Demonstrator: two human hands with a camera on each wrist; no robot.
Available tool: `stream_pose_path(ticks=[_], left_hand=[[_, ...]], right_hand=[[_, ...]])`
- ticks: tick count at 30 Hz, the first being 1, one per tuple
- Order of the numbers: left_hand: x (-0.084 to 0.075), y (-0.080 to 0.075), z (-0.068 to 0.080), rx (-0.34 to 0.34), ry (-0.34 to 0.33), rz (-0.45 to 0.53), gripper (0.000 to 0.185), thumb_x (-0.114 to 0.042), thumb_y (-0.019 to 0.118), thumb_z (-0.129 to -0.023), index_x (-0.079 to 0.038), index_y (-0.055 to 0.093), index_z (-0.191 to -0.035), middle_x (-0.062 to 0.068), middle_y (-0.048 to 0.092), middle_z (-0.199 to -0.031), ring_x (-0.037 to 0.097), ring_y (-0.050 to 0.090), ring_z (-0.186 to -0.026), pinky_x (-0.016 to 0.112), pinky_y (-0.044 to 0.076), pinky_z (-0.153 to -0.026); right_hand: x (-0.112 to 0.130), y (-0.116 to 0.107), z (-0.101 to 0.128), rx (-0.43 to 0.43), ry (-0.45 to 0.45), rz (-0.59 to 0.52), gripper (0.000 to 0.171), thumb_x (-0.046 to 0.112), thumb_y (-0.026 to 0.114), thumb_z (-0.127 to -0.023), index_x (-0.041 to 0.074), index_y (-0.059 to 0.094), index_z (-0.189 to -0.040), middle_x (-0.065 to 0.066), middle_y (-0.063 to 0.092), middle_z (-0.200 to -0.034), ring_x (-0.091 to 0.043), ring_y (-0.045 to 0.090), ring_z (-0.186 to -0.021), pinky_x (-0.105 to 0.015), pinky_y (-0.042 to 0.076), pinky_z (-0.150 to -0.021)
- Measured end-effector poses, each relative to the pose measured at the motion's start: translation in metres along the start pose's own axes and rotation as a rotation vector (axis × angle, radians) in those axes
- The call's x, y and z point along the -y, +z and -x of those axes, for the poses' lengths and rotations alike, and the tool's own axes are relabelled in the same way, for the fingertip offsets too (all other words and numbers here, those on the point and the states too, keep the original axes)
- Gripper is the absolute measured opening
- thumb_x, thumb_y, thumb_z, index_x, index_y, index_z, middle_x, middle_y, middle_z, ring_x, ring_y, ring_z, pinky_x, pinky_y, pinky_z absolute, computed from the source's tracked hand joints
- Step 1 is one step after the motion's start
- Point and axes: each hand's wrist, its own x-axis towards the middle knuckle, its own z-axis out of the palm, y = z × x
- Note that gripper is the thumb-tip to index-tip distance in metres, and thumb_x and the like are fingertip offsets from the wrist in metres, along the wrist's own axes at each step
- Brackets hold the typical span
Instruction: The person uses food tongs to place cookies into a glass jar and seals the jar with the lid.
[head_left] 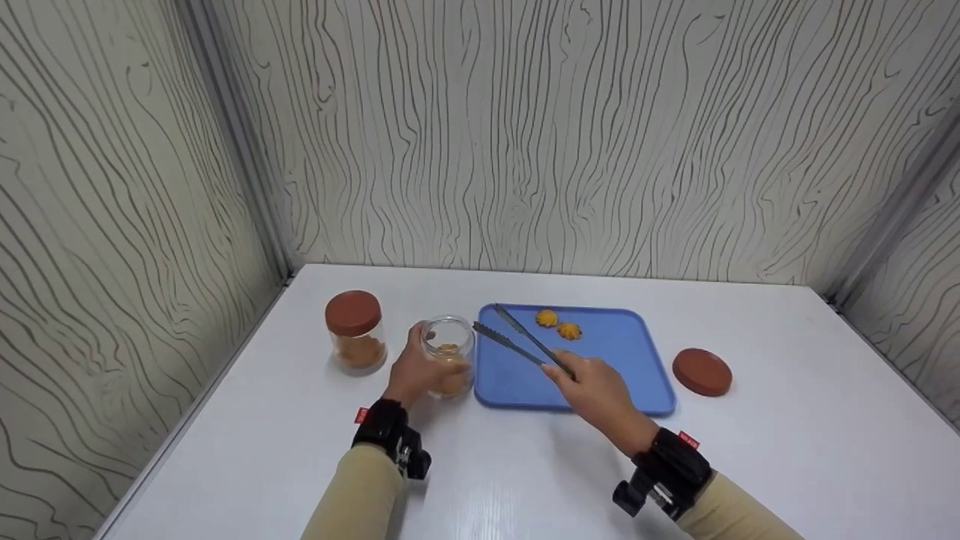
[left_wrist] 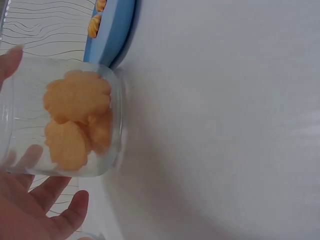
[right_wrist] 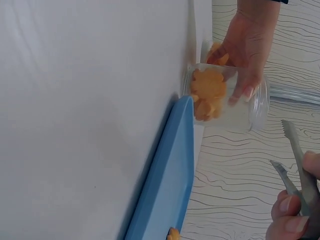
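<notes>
Nearest me, my right hand [head_left: 592,386] pinches tongs [head_left: 517,341], tips apart over the blue tray [head_left: 637,360]; left hand [head_left: 416,371] grips the open jar [head_left: 448,356] beside it.

both arms wear tan long sleeves, left sleeve [head_left: 352,491] and right sleeve [head_left: 739,514], ending just short of the wrists. each wrist carries a black strap: the left strap [head_left: 381,426] has a small red tag at its edge and a black camera block hanging at its inner side; the right strap [head_left: 675,461] shows a red tag too, with a black knobbed mount beneath. both hands are bare, no gloves or rings.
</notes>
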Motion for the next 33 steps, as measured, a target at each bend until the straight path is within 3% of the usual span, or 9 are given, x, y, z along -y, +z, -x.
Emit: stream_pose_path(ticks=[15,19,23,26,28,33], left_hand=[[-0.001,0.001,0.001,-0.008,0.005,-0.001,0.102,-0.029,0.087,-0.070,-0.008,0.026,-0.150,0.015,0.045,-0.144,0.032,0.046,-0.126,0.049,0.034,-0.107],[0.000,0.002,0.000,-0.007,0.022,-0.011,0.100,-0.028,0.087,-0.071,-0.007,0.027,-0.148,0.017,0.046,-0.143,0.032,0.047,-0.126,0.048,0.035,-0.106],[0.001,0.001,0.000,-0.003,0.033,-0.018,0.101,-0.029,0.087,-0.071,-0.006,0.026,-0.148,0.017,0.046,-0.142,0.032,0.047,-0.126,0.048,0.035,-0.106],[0.001,0.000,0.000,0.003,0.036,-0.010,0.102,-0.029,0.087,-0.070,-0.005,0.026,-0.149,0.018,0.046,-0.142,0.032,0.047,-0.125,0.048,0.035,-0.106],[0.000,0.000,0.001,0.005,0.038,0.000,0.102,-0.029,0.087,-0.070,-0.005,0.027,-0.148,0.018,0.046,-0.142,0.032,0.048,-0.125,0.048,0.035,-0.105],[0.001,0.000,0.000,0.001,0.051,0.006,0.100,-0.027,0.087,-0.070,-0.005,0.028,-0.148,0.019,0.046,-0.142,0.033,0.047,-0.125,0.048,0.035,-0.105]], right_hand=[[-0.018,-0.011,0.005,-0.004,0.053,0.025,0.038,0.024,0.061,-0.096,-0.004,0.064,-0.121,0.006,0.035,-0.056,-0.013,0.041,-0.055,-0.031,0.035,-0.055],[-0.024,-0.014,0.005,0.016,0.102,0.036,0.043,0.026,0.059,-0.097,-0.007,0.060,-0.126,0.002,0.042,-0.055,-0.014,0.043,-0.057,-0.032,0.036,-0.057],[-0.031,-0.016,0.006,0.015,0.146,0.072,0.046,0.027,0.059,-0.097,-0.008,0.059,-0.127,-0.008,0.061,-0.069,-0.017,0.050,-0.065,-0.033,0.039,-0.060],[-0.038,-0.017,0.006,0.014,0.170,0.087,0.046,0.028,0.059,-0.097,-0.008,0.059,-0.126,-0.008,0.065,-0.078,-0.019,0.052,-0.070,-0.034,0.041,-0.061],[-0.041,-0.017,0.006,0.016,0.180,0.091,0.045,0.028,0.059,-0.097,-0.007,0.060,-0.126,-0.005,0.059,-0.072,-0.020,0.052,-0.070,-0.034,0.041,-0.062],[-0.048,-0.019,0.007,-0.007,0.170,0.112,0.042,0.028,0.060,-0.097,-0.005,0.062,-0.122,-0.006,0.060,-0.075,-0.022,0.053,-0.073,-0.037,0.044,-0.064]])
